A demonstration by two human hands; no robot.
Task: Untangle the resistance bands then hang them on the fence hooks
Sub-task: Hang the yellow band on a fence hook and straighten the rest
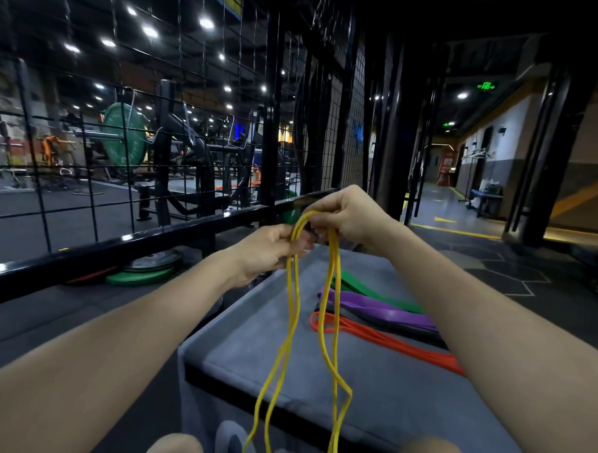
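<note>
A thin yellow resistance band (pixel 332 296) hangs in long loops from both my hands, down past the front of a grey padded box (pixel 251 344). My left hand (pixel 269 252) pinches its left strands. My right hand (pixel 346 214) grips the top of the loop just beside it. On the box lie an orange band (pixel 381 339), a black band (pixel 389 324), a purple band (pixel 383 307) and a green band (pixel 367 289), side by side under my right forearm. The black wire fence (pixel 88 148) stands to the left; a thin wire hook (pixel 132 99) shows on it.
Behind the fence are a green weight plate on a barbell (pixel 123 138) and gym machines. Weight plates (pixel 148 269) lie on the floor at the fence base. Black steel posts (pixel 391 127) rise ahead. A corridor (pixel 463 199) opens to the right. My knees show at the bottom edge.
</note>
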